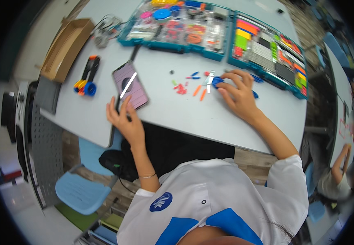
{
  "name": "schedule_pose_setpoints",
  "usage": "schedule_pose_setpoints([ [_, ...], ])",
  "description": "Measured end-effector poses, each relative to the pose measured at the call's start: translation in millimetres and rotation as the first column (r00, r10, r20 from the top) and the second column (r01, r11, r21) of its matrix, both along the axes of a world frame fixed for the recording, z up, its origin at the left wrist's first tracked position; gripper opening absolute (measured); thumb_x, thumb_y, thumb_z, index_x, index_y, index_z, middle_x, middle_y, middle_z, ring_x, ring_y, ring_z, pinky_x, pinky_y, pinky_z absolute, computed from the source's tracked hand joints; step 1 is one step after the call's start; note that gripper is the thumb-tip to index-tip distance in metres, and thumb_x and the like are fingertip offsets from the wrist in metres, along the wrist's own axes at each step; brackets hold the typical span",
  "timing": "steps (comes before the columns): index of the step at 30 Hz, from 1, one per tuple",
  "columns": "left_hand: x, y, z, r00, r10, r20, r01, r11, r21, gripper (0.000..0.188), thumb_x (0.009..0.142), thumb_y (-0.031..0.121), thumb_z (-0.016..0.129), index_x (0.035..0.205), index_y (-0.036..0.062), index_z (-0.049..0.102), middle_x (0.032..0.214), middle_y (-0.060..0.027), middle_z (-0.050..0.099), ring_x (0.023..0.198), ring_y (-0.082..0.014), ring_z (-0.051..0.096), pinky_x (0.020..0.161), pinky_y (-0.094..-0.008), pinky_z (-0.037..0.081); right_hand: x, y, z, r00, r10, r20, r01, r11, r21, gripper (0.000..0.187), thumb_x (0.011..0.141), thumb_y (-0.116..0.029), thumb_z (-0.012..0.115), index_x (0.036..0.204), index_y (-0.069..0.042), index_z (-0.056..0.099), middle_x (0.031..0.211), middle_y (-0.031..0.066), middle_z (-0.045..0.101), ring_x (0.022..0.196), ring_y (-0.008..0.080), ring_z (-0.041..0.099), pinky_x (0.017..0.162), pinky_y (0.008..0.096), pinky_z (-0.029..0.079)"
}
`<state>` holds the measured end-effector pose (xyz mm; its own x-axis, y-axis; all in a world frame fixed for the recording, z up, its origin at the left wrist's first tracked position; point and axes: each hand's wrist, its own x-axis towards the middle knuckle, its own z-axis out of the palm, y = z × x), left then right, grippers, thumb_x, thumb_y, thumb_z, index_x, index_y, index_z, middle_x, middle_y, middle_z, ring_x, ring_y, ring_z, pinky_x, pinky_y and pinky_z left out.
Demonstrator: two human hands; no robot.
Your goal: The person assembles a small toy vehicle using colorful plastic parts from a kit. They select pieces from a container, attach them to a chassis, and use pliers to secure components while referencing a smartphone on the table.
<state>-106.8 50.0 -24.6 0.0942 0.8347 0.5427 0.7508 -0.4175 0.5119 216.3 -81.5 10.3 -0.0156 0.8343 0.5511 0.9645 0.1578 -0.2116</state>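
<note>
On the white table, a phone (pixel 130 85) with a pinkish screen lies tilted. My left hand (pixel 126 122) is at its near end, fingers apart; one fingertip reaches the screen's lower edge. Further right, my right hand (pixel 241 96) curls its thumb and fingers around a blue plastic piece (pixel 217 82) at the table surface. Beside that piece lie grey-white strips (pixel 210 77) and orange sticks (pixel 202 95). Small red-pink connectors (pixel 180 89) and blue pegs (pixel 195 75) are scattered between the hands. More blue parts (pixel 255 94) show past my right hand, partly hidden.
A teal case (pixel 177 46) of bagged parts and a second teal case (pixel 262 72) of colourful building pieces line the far side. At left are a cardboard tray (pixel 68 51), a black-orange-blue assembly (pixel 88 77) and tangled cables (pixel 105 30). Another person (pixel 335 179) sits far right.
</note>
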Motion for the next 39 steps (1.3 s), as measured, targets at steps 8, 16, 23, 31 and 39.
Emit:
schedule_pose_setpoints([
  [8,1.4,0.7,-6.4,0.998,-0.053,0.013,0.054,0.999,-0.009,0.033,0.106,0.026,0.048,0.122,0.0107,0.072,0.146,-0.0165,0.047,0.14,-0.0358,0.032,0.115,-0.0507,0.028,6.4,-4.3,-7.7,0.999,0.041,-0.027,-0.039,0.998,0.051,0.016,0.09,-0.026,0.071,0.095,-0.011,0.072,0.113,0.0041,0.061,0.12,0.0265,0.05,0.103,0.0468,0.03],
  [16,3.5,-1.9,-3.3,0.999,-0.026,-0.021,0.026,1.0,0.004,0.035,0.107,0.03,0.047,0.125,0.0107,0.071,0.143,-0.0143,0.051,0.138,-0.0317,0.036,0.114,-0.0464,0.031,4.8,-4.7,-9.5,0.997,0.052,-0.054,-0.049,0.998,0.042,0.019,0.091,-0.029,0.07,0.096,-0.01,0.072,0.112,0.0041,0.059,0.121,0.0263,0.049,0.104,0.0477,0.03],
  [23,-1.8,-0.6,-7.2,0.998,-0.066,0.003,0.066,0.998,0.002,0.031,0.105,0.023,0.049,0.124,0.0115,0.071,0.144,-0.0167,0.049,0.139,-0.0359,0.034,0.115,-0.0506,0.028,6.3,-4.2,-9.4,0.998,0.049,-0.042,-0.049,0.999,0.01,0.018,0.089,-0.027,0.071,0.098,-0.011,0.069,0.115,0.0046,0.06,0.122,0.0278,0.05,0.105,0.0482,0.03],
  [31,-0.7,-2.3,-4.9,0.997,-0.07,0.027,0.07,0.997,-0.023,0.032,0.102,0.018,0.05,0.128,0.013,0.069,0.146,-0.0163,0.048,0.141,-0.0391,0.031,0.117,-0.0513,0.024,2.4,-7.1,3.7,0.998,0.059,-0.007,-0.059,0.996,-0.065,0.028,0.088,-0.024,0.072,0.113,-0.012,0.068,0.132,0.0064,0.059,0.131,0.028,0.049,0.108,0.0473,0.032],
  [39,-2.6,-5.7,-3.8,0.995,-0.052,0.085,0.053,0.999,-0.001,0.038,0.105,0.023,0.045,0.136,0.0098,0.062,0.143,-0.0147,0.051,0.141,-0.0352,0.034,0.117,-0.0473,0.026,-23.7,3.0,12.5,0.976,0.189,-0.105,-0.214,0.906,-0.365,0.075,0.09,-0.048,0.065,0.153,-0.017,0.041,0.163,0.019,0.024,0.152,0.0368,0.021,0.123,0.0501,0.018],
])
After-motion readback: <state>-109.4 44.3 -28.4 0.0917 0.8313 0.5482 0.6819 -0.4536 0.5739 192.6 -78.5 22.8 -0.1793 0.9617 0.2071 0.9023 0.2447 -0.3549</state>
